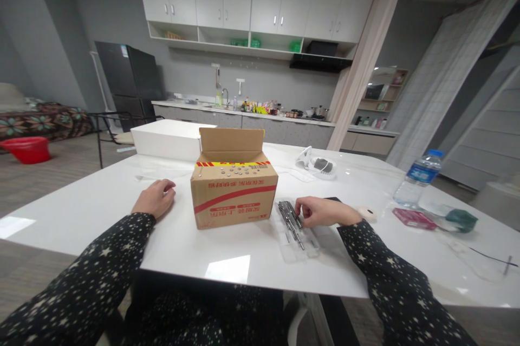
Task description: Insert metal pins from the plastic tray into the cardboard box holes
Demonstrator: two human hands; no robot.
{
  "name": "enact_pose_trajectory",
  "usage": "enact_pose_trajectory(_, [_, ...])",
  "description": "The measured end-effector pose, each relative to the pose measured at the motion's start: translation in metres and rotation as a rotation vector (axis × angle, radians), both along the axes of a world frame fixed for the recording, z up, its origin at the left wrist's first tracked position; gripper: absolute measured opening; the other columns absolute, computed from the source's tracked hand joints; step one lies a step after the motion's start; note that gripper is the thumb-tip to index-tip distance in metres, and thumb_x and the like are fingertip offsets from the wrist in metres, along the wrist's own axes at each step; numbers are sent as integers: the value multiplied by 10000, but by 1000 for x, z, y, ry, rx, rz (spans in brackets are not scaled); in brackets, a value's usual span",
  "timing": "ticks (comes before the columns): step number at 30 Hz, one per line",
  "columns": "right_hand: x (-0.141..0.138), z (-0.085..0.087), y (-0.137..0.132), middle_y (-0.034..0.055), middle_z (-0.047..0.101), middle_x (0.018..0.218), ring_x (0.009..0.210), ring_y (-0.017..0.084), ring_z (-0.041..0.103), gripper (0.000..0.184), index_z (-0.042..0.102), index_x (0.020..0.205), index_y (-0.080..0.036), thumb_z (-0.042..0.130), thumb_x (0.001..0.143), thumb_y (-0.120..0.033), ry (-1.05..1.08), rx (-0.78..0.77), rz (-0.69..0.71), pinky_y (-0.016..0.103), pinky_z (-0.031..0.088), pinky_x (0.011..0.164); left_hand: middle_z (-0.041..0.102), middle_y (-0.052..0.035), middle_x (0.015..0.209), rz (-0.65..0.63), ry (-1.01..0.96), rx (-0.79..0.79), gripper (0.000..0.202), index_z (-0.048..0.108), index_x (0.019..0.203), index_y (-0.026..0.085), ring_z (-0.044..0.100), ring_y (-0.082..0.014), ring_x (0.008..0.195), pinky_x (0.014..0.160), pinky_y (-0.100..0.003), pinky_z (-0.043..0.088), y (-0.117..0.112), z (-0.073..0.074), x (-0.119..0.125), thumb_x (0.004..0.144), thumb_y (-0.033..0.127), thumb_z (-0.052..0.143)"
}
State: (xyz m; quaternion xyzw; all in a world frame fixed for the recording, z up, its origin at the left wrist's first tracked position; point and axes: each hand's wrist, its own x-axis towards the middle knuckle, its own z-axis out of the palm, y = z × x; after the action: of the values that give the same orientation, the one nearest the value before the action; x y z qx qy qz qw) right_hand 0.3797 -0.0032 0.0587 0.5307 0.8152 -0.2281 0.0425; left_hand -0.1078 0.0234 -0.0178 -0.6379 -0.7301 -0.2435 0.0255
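My left hand (pixel 155 200) rests on the white table, left of the cardboard box, with fingers loosely curled and nothing visible in them. At the box's right, my right hand (pixel 319 211) reaches over a clear plastic case (pixel 290 254). Its thumb and fingers are pinched together at the edge of some slim metal rods (pixel 289 219) heaped in the case. Whether a small piece is between the fingertips cannot be made out. The brown cardboard box (pixel 233 202) stands with one flap raised. Several small round silver discs (pixel 235 170) lie scattered on its top.
On the white table (pixel 179 251), a long white box (pixel 166 137) stands behind left. A white device (pixel 320 166) lies at the back. To the right are a water bottle (pixel 418 178), a pink packet (pixel 414 218) and a dark green bundle (pixel 462 220).
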Motion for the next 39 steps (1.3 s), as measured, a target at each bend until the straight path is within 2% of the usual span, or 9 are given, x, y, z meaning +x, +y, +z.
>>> enact_pose_trajectory(11, [5,-2,3,18,647,809,720,179,577,260,660,998,-180,636,744,-232,134,45,12,282,426,633,686,-135,1088,1,8,14,423,650,1079,165,680,-268,933,921,-384,507,-3,3,3,833,375,378])
enact_pose_trajectory(15, [4,1,3,17,640,781,710,173,565,229,672,1004,-169,583,812,-257,249,73,40,284,425,639,698,-142,1082,-6,11,32,441,657,1075,154,682,-282,928,911,-404,517,-1,0,0,819,381,378])
enact_pose_trajectory(19, [0,2,3,38,652,820,738,180,579,281,658,1067,-158,490,914,-323,353,93,24,294,446,664,704,-144,1095,-7,14,38,450,662,1078,148,683,-288,943,904,-405,522,0,-1,-1,820,380,375])
enact_pose_trajectory(26, [-1,-7,13,67,672,881,723,181,576,381,638,976,-158,423,981,-473,519,315,-14,321,466,708,705,-123,1115,13,30,24,423,651,1084,167,690,-270,984,919,-375,521,-4,2,3,842,366,367])
enact_pose_trajectory(35, [1,-5,17,48,632,732,697,203,559,488,642,792,-185,577,860,-663,760,591,-202,320,449,647,696,-137,1131,4,24,22,425,649,1084,148,679,-279,1034,929,-375,513,-5,3,4,849,349,357])
enact_pose_trajectory(39, [0,3,21,45,607,691,644,191,528,523,630,755,-188,601,824,-705,823,670,-248,313,427,595,697,-129,1129,6,31,27,411,647,1076,155,684,-271,1027,918,-366,514,-5,1,2,858,343,354])
